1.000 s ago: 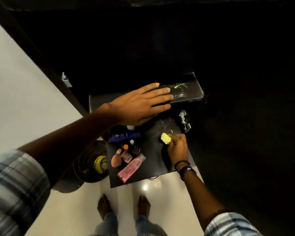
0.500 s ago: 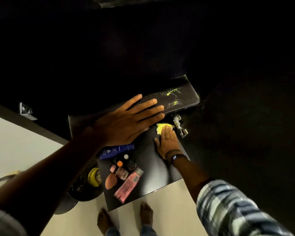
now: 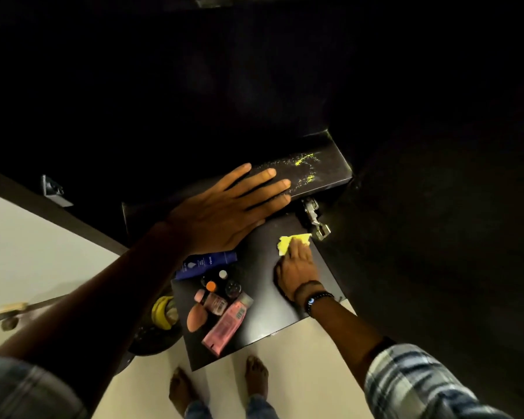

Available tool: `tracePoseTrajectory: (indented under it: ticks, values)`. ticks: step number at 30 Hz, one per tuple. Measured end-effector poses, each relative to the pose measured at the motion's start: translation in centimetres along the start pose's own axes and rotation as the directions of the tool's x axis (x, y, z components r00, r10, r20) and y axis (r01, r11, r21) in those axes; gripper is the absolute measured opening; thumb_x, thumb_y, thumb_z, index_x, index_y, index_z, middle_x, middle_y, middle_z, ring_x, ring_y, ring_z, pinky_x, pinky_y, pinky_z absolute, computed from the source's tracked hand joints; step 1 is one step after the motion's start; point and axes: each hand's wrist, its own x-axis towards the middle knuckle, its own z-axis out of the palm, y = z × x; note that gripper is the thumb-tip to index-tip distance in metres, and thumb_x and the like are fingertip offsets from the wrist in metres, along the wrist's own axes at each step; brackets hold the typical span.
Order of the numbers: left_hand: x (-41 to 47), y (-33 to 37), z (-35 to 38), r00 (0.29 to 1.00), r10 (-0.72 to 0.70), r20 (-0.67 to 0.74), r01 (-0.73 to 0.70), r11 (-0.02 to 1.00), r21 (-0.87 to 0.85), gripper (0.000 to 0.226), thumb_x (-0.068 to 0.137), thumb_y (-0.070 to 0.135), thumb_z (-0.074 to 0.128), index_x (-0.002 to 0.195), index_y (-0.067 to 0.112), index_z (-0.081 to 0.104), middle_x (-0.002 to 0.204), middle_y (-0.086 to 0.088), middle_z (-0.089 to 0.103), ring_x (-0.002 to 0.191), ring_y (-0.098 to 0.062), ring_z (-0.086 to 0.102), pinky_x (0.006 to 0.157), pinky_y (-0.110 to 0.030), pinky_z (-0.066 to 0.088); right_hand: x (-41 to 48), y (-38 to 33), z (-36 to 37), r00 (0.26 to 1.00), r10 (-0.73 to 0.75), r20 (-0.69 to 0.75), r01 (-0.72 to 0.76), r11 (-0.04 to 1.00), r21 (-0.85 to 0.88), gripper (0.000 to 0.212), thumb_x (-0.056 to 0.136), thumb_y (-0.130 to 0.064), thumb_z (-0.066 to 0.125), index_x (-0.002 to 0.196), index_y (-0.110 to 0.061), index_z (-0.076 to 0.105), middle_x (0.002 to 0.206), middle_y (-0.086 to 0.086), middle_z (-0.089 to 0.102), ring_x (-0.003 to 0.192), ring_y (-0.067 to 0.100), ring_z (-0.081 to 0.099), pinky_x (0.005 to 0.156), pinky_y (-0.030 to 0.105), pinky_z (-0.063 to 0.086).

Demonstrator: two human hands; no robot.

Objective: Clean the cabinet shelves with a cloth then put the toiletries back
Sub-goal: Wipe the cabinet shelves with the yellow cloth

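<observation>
My left hand (image 3: 224, 213) lies flat with straight fingers on the front edge of the upper black shelf (image 3: 324, 170), which carries yellow streaks at its right end. Below it, my right hand (image 3: 297, 267) presses a yellow cloth (image 3: 285, 244) flat against the far right part of the lower black shelf (image 3: 273, 325). On that shelf's left side lie the toiletries: a blue tube (image 3: 206, 264), a pink tube (image 3: 227, 323), a small pink bottle (image 3: 212, 300), a peach sponge (image 3: 195, 317), and small dark jars (image 3: 232, 287).
A metal hinge (image 3: 315, 219) sits at the right between the two shelves. A dark bin (image 3: 158, 331) with something yellow inside stands on the floor at the left. My bare feet (image 3: 218, 388) stand on the pale floor. The cabinet interior above is dark.
My right hand has slid the cloth away from me, from the middle of the lower shelf to its far right corner, and flattened on it. The left hand stays on the upper shelf.
</observation>
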Motion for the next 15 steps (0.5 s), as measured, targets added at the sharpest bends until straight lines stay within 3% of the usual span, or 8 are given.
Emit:
tracePoseTrajectory:
  ticks: [2, 4, 6, 7, 11, 15]
  values:
    - [0.0, 0.0, 0.0, 1.0, 0.012, -0.017, -0.012, 1.0, 0.006, 0.056, 0.098, 0.033, 0.027, 0.15, 0.016, 0.013, 0.158, -0.007, 0.014, 0.145, -0.028, 0.01, 0.117, -0.049, 0.016, 1.3, 1.1, 0.5, 0.995, 0.048, 0.086, -0.04, 0.994, -0.097, 0.049, 0.075, -0.021, 0.06, 0.106, 0.016, 0.064, 0.119, 0.037, 0.057, 0.111, 0.051, 0.056, 0.096, 0.056, 0.044]
    - [0.0, 0.1, 0.1, 1.0, 0.018, -0.019, -0.017, 1.0, 0.013, 0.056, 0.098, 0.032, 0.026, 0.15, 0.016, 0.012, 0.158, -0.007, 0.014, 0.146, -0.027, 0.01, 0.117, -0.048, 0.014, 3.5, 0.6, -0.9, 0.984, 0.101, 0.144, -0.086, 0.991, -0.107, 0.059, 0.087, -0.024, 0.043, 0.128, 0.019, 0.044, 0.136, 0.04, 0.04, 0.129, 0.053, 0.037, 0.109, 0.056, 0.028]
    - [-0.1, 0.0, 0.1, 1.0, 0.016, -0.018, -0.016, 1.0, 0.014, 0.055, 0.099, 0.031, 0.027, 0.15, 0.017, 0.012, 0.158, -0.005, 0.014, 0.146, -0.026, 0.01, 0.118, -0.048, 0.012, 5.8, -0.3, -2.6, 0.996, 0.056, 0.068, -0.054, 0.998, -0.032, 0.065, 0.096, -0.027, 0.033, 0.143, 0.015, 0.015, 0.15, 0.036, 0.015, 0.142, 0.046, 0.014, 0.117, 0.049, 0.008]
    - [-0.1, -0.1, 0.2, 1.0, 0.017, -0.02, -0.017, 1.0, 0.013, 0.056, 0.098, 0.031, 0.029, 0.15, 0.017, 0.012, 0.158, -0.004, 0.014, 0.146, -0.025, 0.01, 0.118, -0.048, 0.012, 6.8, -0.6, -3.1, 0.998, 0.038, 0.051, -0.038, 0.999, -0.002, 0.066, 0.097, -0.028, 0.032, 0.145, 0.011, 0.01, 0.153, 0.032, 0.01, 0.144, 0.043, 0.009, 0.118, 0.046, 0.004]
    - [-0.1, -0.4, 0.2, 1.0, 0.02, -0.013, -0.02, 1.0, 0.013, 0.059, 0.097, 0.032, 0.036, 0.149, 0.016, 0.015, 0.157, -0.003, 0.017, 0.146, -0.025, 0.012, 0.117, -0.048, 0.014, 4.8, -1.2, -1.8, 0.996, -0.082, 0.034, 0.08, 0.995, 0.059, 0.06, 0.096, -0.035, 0.024, 0.147, -0.002, 0.025, 0.154, 0.024, 0.02, 0.142, 0.039, 0.022, 0.119, 0.045, 0.015]
    - [-0.1, -0.1, 0.1, 0.999, 0.033, 0.003, -0.033, 0.999, -0.009, 0.056, 0.098, 0.031, 0.026, 0.15, 0.016, 0.012, 0.158, -0.004, 0.014, 0.146, -0.024, 0.009, 0.117, -0.048, 0.013, -3.9, 0.7, 2.2, 0.997, -0.045, 0.055, 0.039, 0.994, 0.103, 0.07, 0.098, -0.043, 0.005, 0.129, -0.006, 0.056, 0.133, 0.019, 0.056, 0.118, 0.037, 0.057, 0.1, 0.049, 0.045]
